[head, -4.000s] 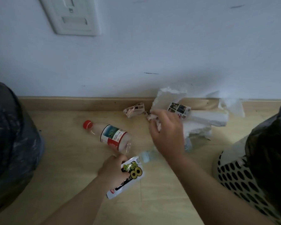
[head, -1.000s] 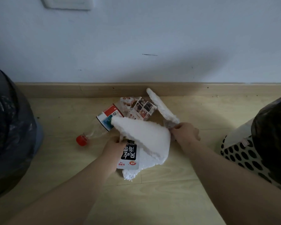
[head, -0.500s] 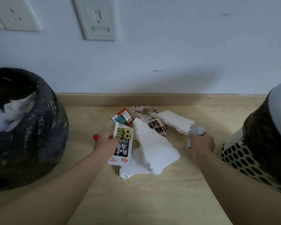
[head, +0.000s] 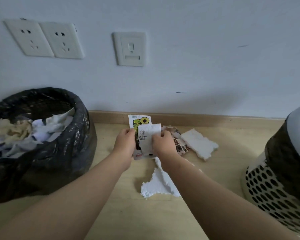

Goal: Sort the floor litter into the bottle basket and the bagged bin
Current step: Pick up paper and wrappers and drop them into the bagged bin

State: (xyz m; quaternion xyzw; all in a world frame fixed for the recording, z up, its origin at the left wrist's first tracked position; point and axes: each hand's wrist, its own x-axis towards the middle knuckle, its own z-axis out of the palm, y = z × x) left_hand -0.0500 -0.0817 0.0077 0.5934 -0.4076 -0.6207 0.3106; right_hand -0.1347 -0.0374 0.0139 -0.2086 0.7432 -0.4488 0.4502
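the sort looks partly done, well short of finished. the left hand (head: 126, 144) pinches the left edge of a sunflower-print snack packet (head: 140, 120) between thumb and curled fingers, and the right hand (head: 164, 144), close beside it, has its fingers curled round the right edge of a handwritten paper slip (head: 146, 137) that lies over the packet's front; both pieces are off the floor (head: 137, 219), held upright between the two hands. neither is binned yet. the bagged bin (head: 59, 161) stands well out to the left of the left hand and already holds a heap of crumpled paper and tissue, so some litter seems to have gone in. the perforated bottle basket (head: 267, 187) stands well out to the right of the right hand; its inside is out of sight, so i cannot tell whether any bottle is in it, and no bottle shows on the floor from here, though the hands and packet may hide one. litter still down: printed wrapper scraps (head: 179, 146) just beyond the right hand's knuckles, a foam slab (head: 200, 144) further right of them, and a jagged foam piece (head: 160, 185) under the right forearm, nearer the person than either hand. by my reckoning the packet, slip, scraps and foam all belong in the bagged bin, so several carries to the left remain.
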